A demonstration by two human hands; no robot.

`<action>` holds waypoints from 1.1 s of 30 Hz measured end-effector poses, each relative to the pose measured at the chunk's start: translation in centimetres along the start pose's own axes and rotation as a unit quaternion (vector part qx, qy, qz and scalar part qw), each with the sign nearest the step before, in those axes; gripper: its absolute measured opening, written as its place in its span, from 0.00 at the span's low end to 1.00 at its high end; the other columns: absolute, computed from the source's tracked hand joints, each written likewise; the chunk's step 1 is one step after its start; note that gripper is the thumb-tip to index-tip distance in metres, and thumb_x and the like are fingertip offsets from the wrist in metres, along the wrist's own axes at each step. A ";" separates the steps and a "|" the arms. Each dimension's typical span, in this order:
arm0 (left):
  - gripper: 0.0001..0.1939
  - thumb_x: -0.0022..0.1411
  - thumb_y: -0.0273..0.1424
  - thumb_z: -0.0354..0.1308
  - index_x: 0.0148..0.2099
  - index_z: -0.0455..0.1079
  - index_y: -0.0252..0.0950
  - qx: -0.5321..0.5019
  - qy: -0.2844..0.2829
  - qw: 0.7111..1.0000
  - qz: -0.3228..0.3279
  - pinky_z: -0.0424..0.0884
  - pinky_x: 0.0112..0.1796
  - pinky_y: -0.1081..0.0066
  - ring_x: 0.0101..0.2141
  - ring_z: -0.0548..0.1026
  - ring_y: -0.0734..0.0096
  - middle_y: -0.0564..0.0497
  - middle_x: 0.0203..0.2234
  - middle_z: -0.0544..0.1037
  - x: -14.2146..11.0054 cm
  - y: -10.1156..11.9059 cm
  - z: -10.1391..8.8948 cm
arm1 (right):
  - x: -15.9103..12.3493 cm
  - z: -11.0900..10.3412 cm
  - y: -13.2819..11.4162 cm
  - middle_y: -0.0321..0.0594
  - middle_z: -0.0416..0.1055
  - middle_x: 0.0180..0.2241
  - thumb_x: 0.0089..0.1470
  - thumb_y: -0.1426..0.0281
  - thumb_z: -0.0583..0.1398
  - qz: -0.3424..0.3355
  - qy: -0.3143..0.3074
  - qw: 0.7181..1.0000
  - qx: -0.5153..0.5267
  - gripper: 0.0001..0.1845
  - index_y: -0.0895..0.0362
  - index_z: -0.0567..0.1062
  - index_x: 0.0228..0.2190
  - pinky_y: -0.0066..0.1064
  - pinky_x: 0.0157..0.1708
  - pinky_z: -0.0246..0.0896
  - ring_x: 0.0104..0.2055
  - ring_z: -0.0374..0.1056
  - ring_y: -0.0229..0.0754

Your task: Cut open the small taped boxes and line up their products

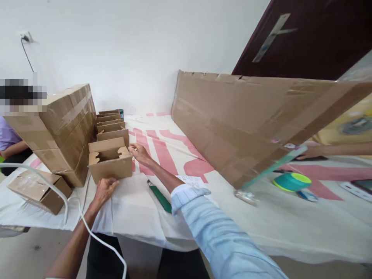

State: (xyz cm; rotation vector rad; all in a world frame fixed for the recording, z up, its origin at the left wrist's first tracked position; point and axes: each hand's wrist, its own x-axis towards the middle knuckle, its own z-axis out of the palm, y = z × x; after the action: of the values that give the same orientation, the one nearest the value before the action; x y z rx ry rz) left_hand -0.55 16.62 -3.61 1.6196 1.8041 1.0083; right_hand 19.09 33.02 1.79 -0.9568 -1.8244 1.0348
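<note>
An open cardboard box (110, 167) stands upright on the cloth-covered table, its back flap raised and its notched side flaps showing. My left hand (105, 190) is at the lower front edge of this box, with fingers curled and pressed together against it. At the box's upper right side, my right hand (140, 153) has its thumb and fingertips on the cardboard. Behind it runs a row of more open boxes (112, 135). On the cloth to the right of the box lies a green utility knife (159, 197).
Stacked closed cartons (65, 128) rise at the left, with a smaller carton (39, 190) in front. A white cable (95, 237) crosses the left foreground. A large cardboard panel (232, 120) stands right, near tape rolls (292, 182). A person sits left; another's arm (334, 150) reaches in right.
</note>
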 end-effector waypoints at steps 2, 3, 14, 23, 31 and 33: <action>0.16 0.60 0.46 0.63 0.30 0.82 0.40 0.007 0.000 1.000 -0.006 0.73 0.37 0.63 0.35 0.84 0.52 0.47 0.29 0.86 1.4 -0.1 0.8 | -2.3 -1.0 0.2 0.47 0.79 0.49 0.63 0.56 0.61 0.004 0.028 1.000 -0.010 0.20 0.55 0.78 0.49 0.38 0.48 0.70 0.46 0.74 0.46; 0.17 0.61 0.46 0.63 0.30 0.82 0.40 0.011 0.002 1.000 -0.009 0.73 0.36 0.63 0.35 0.84 0.52 0.47 0.28 0.86 1.9 -0.2 1.1 | -3.9 -1.7 0.4 0.49 0.79 0.52 0.64 0.57 0.60 0.001 0.036 0.999 -0.020 0.20 0.55 0.79 0.51 0.39 0.50 0.70 0.48 0.74 0.47; 0.25 0.63 0.52 0.60 0.22 0.77 0.40 0.046 0.043 0.998 -0.028 0.68 0.33 0.64 0.28 0.79 0.56 0.45 0.22 0.82 4.2 -1.4 2.3 | -22.2 -5.4 10.4 0.48 0.79 0.52 0.63 0.62 0.63 -0.050 0.054 0.961 -0.266 0.22 0.53 0.77 0.56 0.48 0.53 0.75 0.53 0.76 0.54; 0.24 0.62 0.52 0.61 0.24 0.81 0.39 0.050 0.053 0.996 -0.044 0.72 0.33 0.63 0.28 0.81 0.54 0.45 0.22 0.84 9.5 -1.8 1.8 | -23.0 -3.6 11.8 0.49 0.79 0.48 0.66 0.69 0.60 -0.104 0.119 0.938 -0.309 0.13 0.53 0.81 0.49 0.48 0.49 0.73 0.49 0.75 0.55; 0.24 0.60 0.53 0.63 0.26 0.81 0.37 0.026 0.062 0.997 -0.028 0.76 0.35 0.64 0.30 0.82 0.54 0.42 0.24 0.84 18.0 -3.1 1.9 | -23.4 -4.1 11.5 0.51 0.79 0.50 0.67 0.69 0.59 -0.085 0.109 0.940 -0.311 0.15 0.55 0.81 0.51 0.47 0.50 0.71 0.51 0.73 0.56; 0.24 0.59 0.53 0.64 0.25 0.81 0.37 0.021 0.067 0.997 -0.029 0.76 0.36 0.63 0.30 0.82 0.55 0.42 0.24 0.84 20.0 -3.6 1.9 | -23.5 -4.1 11.4 0.51 0.79 0.51 0.68 0.68 0.59 -0.077 0.107 0.942 -0.308 0.16 0.55 0.80 0.52 0.48 0.51 0.71 0.52 0.73 0.56</action>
State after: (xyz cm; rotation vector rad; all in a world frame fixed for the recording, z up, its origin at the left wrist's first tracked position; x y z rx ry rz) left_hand -4.38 36.56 -5.49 1.5462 1.9624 1.0823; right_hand 34.25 17.78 -13.63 -1.2037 -2.0322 0.2357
